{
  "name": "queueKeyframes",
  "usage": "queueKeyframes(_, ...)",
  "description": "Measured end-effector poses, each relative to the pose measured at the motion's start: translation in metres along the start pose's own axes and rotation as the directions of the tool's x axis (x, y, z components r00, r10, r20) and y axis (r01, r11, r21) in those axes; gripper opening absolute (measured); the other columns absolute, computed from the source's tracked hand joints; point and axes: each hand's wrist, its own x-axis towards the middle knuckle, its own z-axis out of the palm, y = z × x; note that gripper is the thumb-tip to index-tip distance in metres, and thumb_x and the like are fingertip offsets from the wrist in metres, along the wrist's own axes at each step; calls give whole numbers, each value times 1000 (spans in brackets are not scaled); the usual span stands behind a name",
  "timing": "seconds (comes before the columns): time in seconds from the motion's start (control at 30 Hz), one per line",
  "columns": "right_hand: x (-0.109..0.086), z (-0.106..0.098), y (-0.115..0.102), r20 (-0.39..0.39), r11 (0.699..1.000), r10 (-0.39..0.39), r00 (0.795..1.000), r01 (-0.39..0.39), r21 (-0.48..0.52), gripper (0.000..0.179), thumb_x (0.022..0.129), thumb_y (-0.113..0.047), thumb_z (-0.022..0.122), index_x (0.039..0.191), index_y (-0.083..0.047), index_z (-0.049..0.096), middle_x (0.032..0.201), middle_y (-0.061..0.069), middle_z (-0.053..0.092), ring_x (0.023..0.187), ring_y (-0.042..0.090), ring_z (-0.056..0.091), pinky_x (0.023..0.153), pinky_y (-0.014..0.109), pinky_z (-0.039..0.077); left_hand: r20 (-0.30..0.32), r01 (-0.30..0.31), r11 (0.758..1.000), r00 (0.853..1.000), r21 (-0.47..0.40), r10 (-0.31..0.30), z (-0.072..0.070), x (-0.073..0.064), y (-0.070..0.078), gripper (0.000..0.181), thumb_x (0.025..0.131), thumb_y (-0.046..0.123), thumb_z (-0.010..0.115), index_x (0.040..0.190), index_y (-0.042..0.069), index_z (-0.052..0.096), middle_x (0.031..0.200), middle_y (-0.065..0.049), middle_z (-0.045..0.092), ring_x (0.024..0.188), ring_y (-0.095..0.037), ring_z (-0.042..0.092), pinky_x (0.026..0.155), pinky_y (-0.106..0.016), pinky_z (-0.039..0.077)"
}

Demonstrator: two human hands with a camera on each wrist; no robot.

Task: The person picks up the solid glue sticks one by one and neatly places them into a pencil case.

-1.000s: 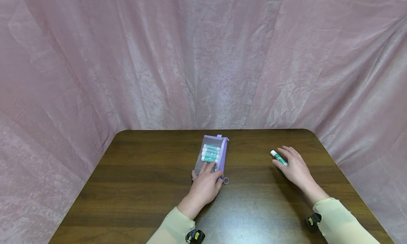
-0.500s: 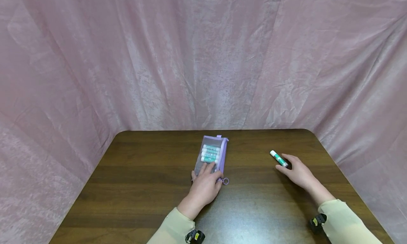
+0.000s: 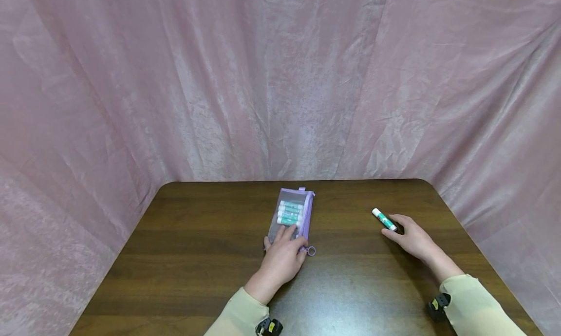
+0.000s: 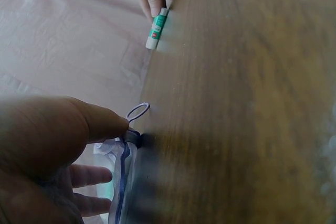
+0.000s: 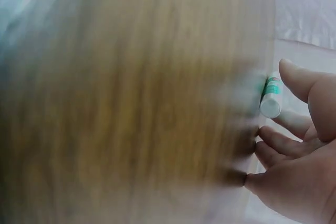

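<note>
A purple-edged mesh zipper pouch [image 3: 307, 214] lies on the table with several green-and-white glue sticks [image 3: 290, 213] inside. My left hand [image 3: 282, 260] rests on its near end with fingers spread, covering that part. In the left wrist view, the thumb touches the pouch's corner beside the zipper ring [image 4: 138, 111]. One loose glue stick [image 3: 384, 219] lies on the table to the right. Around its near end my right hand [image 3: 414, 238] stays relaxed, thumb on one side and fingers on the other. The right wrist view shows the thumb apart from the glue stick [image 5: 272, 98].
The brown wooden table [image 3: 197, 258] has rounded far corners. Pink curtains [image 3: 271, 83] hang behind it and along both sides. A black wrist camera [image 3: 438, 304] sits on the right sleeve and another wrist camera [image 3: 269, 326] on the left.
My right hand has drawn back slightly toward the near right, its fingers lower and closer to the glue stick's near end. The left hand, pouch and loose glue stick stay in place.
</note>
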Motion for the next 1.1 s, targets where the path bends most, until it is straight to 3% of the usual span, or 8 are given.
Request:
queueKeyframes(0.4, -3, -5, 1, 50, 995, 76, 996, -79, 68, 58, 97, -37, 69, 139, 0, 54, 152, 28, 40, 140, 52, 30, 104, 68, 30, -12, -10, 1000, 1000, -1, 10, 1, -1, -1, 8, 95, 27, 70, 102, 25, 72, 148, -12, 50, 137, -48, 41, 92, -84, 28)
queueKeyframes(0.63, -2, -6, 2, 11, 995, 61, 998, -62, 77, 41, 96, -31, 71, 125, -2, 63, 149, 27, 44, 139, 51, 34, 104, 66, 30, -13, -11, 1000, 1000, 0, 11, 2, 0, -1, 8, 95, 28, 70, 102, 25, 72, 148, -12, 50, 137, -48, 41, 92, -83, 28)
queueKeyframes(1.1, -1, -4, 4, -24, 998, 53, 998, -52, 32, 33, 97, -27, 69, 117, -1, 65, 146, 28, 48, 136, 52, 38, 101, 66, 33, -25, -16, 1000, 1000, 2, 16, 3, -1, -1, 8, 95, 27, 71, 102, 25, 72, 148, -13, 51, 136, -48, 42, 91, -84, 28)
